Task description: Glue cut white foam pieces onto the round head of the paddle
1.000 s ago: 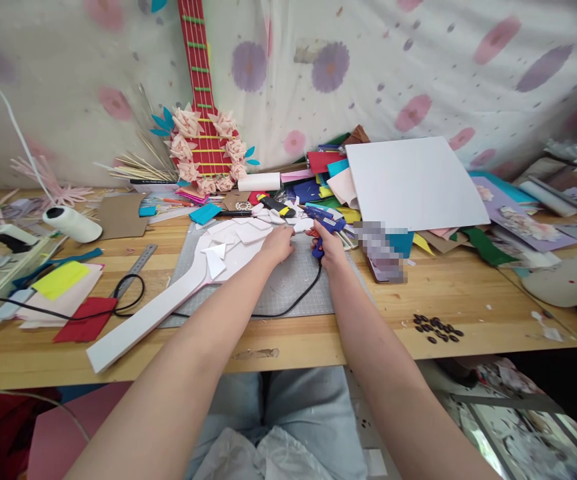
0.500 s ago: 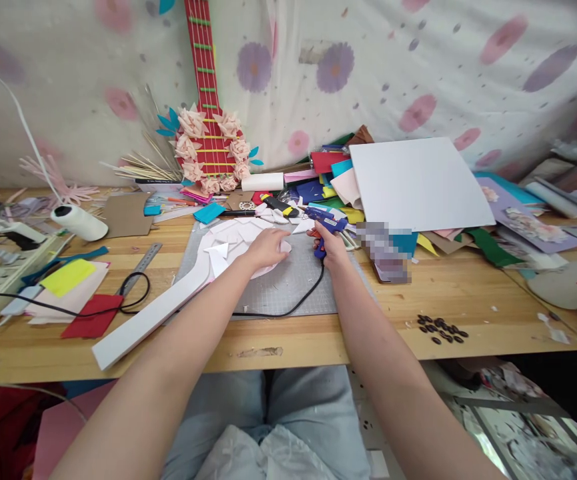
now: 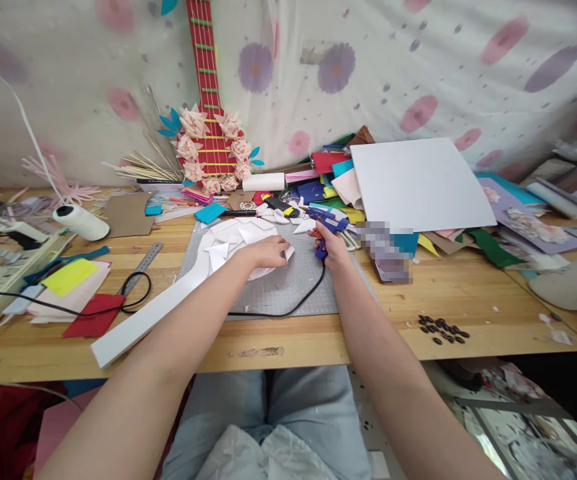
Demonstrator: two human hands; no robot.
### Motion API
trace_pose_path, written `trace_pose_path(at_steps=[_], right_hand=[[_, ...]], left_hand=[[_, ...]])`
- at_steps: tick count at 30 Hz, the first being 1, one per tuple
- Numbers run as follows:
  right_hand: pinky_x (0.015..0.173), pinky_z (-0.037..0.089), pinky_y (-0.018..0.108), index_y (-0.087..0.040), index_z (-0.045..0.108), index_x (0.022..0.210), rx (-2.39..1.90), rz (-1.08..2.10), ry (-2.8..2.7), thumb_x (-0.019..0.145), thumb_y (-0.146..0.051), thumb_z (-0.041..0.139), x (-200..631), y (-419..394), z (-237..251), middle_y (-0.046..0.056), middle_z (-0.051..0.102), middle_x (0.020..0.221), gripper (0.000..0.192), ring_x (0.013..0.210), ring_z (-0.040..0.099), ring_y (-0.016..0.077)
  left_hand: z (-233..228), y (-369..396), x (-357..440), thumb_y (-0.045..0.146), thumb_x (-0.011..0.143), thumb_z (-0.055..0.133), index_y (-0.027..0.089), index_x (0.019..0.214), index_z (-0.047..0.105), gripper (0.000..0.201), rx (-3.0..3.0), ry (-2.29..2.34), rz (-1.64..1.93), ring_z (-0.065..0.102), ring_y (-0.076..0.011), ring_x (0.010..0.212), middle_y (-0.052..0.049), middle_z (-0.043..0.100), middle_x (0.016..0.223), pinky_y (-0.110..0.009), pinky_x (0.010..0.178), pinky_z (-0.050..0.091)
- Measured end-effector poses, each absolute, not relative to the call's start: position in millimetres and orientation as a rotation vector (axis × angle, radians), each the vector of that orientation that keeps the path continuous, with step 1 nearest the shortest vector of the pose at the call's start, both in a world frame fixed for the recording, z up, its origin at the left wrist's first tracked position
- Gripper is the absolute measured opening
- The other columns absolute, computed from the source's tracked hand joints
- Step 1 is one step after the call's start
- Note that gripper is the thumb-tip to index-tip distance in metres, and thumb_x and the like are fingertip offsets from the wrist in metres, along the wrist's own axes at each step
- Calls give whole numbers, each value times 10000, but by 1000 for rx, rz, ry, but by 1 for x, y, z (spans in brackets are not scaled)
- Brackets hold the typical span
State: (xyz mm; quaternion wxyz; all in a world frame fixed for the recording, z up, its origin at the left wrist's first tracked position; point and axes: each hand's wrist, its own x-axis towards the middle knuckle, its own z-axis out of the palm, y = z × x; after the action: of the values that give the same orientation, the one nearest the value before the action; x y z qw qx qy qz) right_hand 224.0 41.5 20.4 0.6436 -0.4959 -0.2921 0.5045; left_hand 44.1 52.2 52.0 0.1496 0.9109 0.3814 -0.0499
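A white guitar-shaped piece (image 3: 151, 317) lies on the grey cutting mat (image 3: 298, 293), its long neck slanting toward the table's front left. Overlapping white scraps cover its rounded body. My left hand (image 3: 267, 252) rests over the right side of that body, fingers curled down and closed on a small white scrap (image 3: 289, 254) at the edge. Just to the right, my right hand (image 3: 334, 248) is wrapped round the handle of a blue glue gun (image 3: 329, 223). The gun's nozzle points left, above the mat. Its black cord runs left across the mat.
A red paper guitar (image 3: 208, 143) with pale roses leans on the back curtain. Coloured sheets and a white board (image 3: 421, 183) pile up at the back right. Black oval pieces (image 3: 443, 329) lie front right. A power strip (image 3: 23, 267) and thread spool (image 3: 82, 222) stand left.
My left hand has shifted slightly down, its fingers flexing over the body's edge, and a white scrap now shows at the fingertips. The right hand holds the glue gun in nearly the same spot.
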Motion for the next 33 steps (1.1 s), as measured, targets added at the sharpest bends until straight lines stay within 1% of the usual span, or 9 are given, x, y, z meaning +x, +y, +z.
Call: trace_pose_path(at_steps=[3,7,10,14,19,23,28,30,33], right_hand=[[361,369,166,-179,574,685,-1147,1151,-667,628,-394,745,223,41,22,-13,648,623,280,397,393,35],[363,368,160,-173,581,679,-1140,1155,-663,627,-391,745,223,40,23,-9,650,626,277,405,398,32],[362,362,158,-172,581,678,-1135,1153,-663,627,-386,745,223,40,22,-9,649,624,274,405,400,32],[360,362,159,-179,578,685,-1131,1138,-674,615,-395,753,223,41,20,-14,648,612,287,397,396,34],[358,368,161,-183,576,685,-1125,1140,-662,592,-415,766,224,43,18,-12,652,615,314,402,397,36],[359,366,167,-184,573,666,-1135,1133,-693,585,-443,766,224,43,18,-2,656,635,333,410,403,38],[394,387,175,-182,609,658,-1133,1137,-926,582,-473,760,221,37,21,10,659,646,336,445,428,50],[410,393,177,-178,621,655,-1111,1209,-1048,578,-477,762,216,32,23,16,657,639,339,463,439,56],[417,392,183,-172,631,664,-1099,1324,-1183,585,-471,758,203,25,25,13,641,601,334,464,445,63]], left_hand=[[56,52,44,348,778,509,90,1246,516,534,2604,1087,-158,436,-256,1237,-179,492,1319,-297,1007,316],[58,48,46,490,805,482,55,1264,493,633,2666,1097,-196,416,-285,1250,-215,474,1328,-324,1019,306],[54,47,46,562,807,464,86,1265,495,661,2684,1134,-165,404,-269,1265,-197,465,1344,-306,1033,289],[48,46,43,479,820,500,123,1225,530,540,2694,1130,-77,438,-244,1234,-163,513,1291,-297,1029,299],[44,38,46,401,694,676,133,1285,481,677,2594,1142,264,424,-285,1229,-169,475,1300,-365,1029,333],[41,32,48,385,691,694,203,1254,511,619,2021,1200,822,417,-253,1244,-108,489,1306,-390,1053,320],[34,32,17,330,803,559,171,931,621,213,923,917,1229,583,-178,1051,-73,644,1007,-356,999,417],[34,29,0,323,838,507,159,831,617,198,700,786,1302,608,-167,999,-73,652,906,-342,990,439],[35,22,-15,334,863,475,139,822,623,248,583,701,1334,615,-176,1004,-91,656,897,-340,991,448]])
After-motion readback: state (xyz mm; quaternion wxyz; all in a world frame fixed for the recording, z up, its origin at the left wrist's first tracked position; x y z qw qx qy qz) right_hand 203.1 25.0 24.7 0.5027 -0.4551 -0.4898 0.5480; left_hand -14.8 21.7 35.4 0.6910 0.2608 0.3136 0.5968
